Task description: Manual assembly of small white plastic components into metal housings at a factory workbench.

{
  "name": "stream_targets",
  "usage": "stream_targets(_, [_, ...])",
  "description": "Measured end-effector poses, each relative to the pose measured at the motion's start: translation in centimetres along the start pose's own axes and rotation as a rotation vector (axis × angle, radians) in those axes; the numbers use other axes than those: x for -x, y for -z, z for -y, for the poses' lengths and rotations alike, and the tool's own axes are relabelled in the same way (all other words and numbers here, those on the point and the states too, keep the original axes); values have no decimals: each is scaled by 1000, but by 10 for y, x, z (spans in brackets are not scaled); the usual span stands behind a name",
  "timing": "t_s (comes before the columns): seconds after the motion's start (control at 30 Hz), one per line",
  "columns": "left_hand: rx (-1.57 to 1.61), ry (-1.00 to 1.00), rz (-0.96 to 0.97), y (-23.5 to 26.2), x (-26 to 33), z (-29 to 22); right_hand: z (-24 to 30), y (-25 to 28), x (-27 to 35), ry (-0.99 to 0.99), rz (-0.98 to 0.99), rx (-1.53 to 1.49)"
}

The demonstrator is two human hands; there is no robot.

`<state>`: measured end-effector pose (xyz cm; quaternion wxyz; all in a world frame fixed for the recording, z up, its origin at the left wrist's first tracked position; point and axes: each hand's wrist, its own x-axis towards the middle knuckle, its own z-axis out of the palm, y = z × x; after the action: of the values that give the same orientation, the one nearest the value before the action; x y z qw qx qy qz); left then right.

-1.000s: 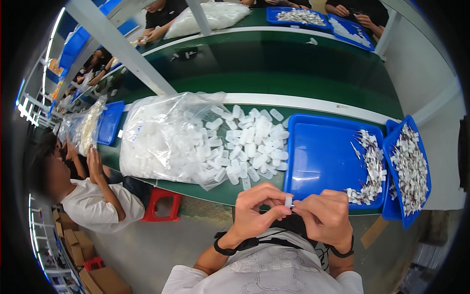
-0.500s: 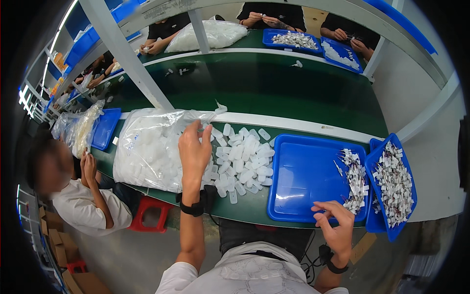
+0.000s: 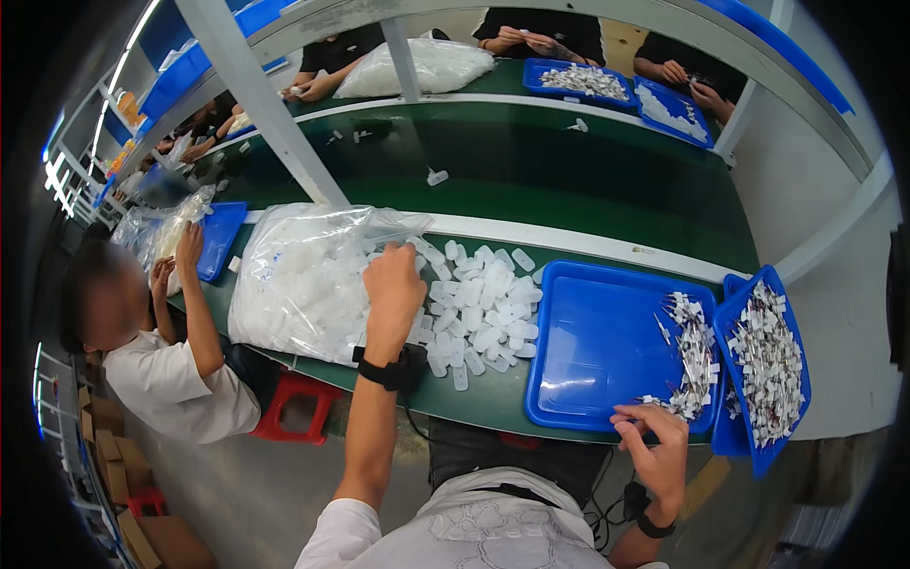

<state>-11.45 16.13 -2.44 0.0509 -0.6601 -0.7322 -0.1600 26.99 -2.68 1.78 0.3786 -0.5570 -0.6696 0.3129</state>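
A green bench carries a bulging clear plastic bag, with a rectangular blue plastic tray to its right. The left hand, spread a moment ago, now curls at the bag's mouth, its hold hidden; the right hand, well right of the bag, is half-open, seemingly empty. Oblong frosted-white plastic pieces heap just right of the bag. Beyond it, a small white piece, airborne before, lies loose, likely done with.

On the right side stands a plain pale wall. The floor is grey, and it looks like concrete. A long green work surface runs across the room, with a light grey frame rising beside it. At the left there is a red stool — and, lower, some brown cardboard boxes. Bright strip lights shine at the upper left — they form a long line.
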Motion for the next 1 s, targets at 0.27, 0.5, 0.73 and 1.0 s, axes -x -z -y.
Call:
stream_targets(0.27, [704,-188,96,82,78,-59,1,41,-23,-35,-158,285])
stream_targets(0.5, [1210,-128,373,29,138,-84,-42,64,-114,102,-120,740])
stream_targets(0.73, [1338,-196,381,-11,158,-71,-83,33,-151,-10,177,1046])
stream_targets(1.0, [1453,-305,322,-25,157,-86,-130,65,-138,116,162,977])
